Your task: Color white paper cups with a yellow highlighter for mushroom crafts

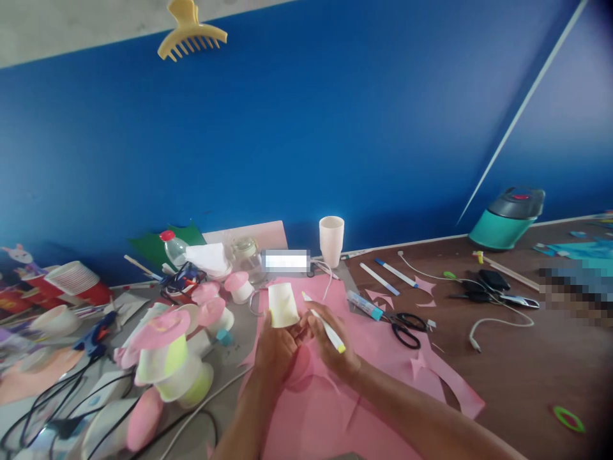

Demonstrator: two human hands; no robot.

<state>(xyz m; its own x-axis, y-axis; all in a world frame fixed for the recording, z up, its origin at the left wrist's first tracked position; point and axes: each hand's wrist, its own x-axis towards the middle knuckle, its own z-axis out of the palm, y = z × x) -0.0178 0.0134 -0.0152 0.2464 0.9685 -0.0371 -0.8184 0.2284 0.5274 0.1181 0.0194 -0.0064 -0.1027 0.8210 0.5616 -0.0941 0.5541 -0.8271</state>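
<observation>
My left hand [280,351] is wrapped around the lower part of a small paper cup [283,305], pale yellow-white and tilted slightly. In my right hand [329,338] is a white marker [330,332] with a yellow end, gripped between thumb and fingers like a pen. Its tip points up and left, beside the cup and apart from it as far as I can see. Both hands are over pink paper [306,421]. Cut pink scraps and black-handled scissors [407,327] lie to the right of my right hand.
At left are pink-topped cups [163,332], cables [43,399], a blue glue gun [98,335] and stacked paper cups [76,281]. Stacked white cups [331,239] stand by the blue wall. Markers [396,273], a glue tube [364,305], a white cable [507,322] and a teal container [505,223] are rightward.
</observation>
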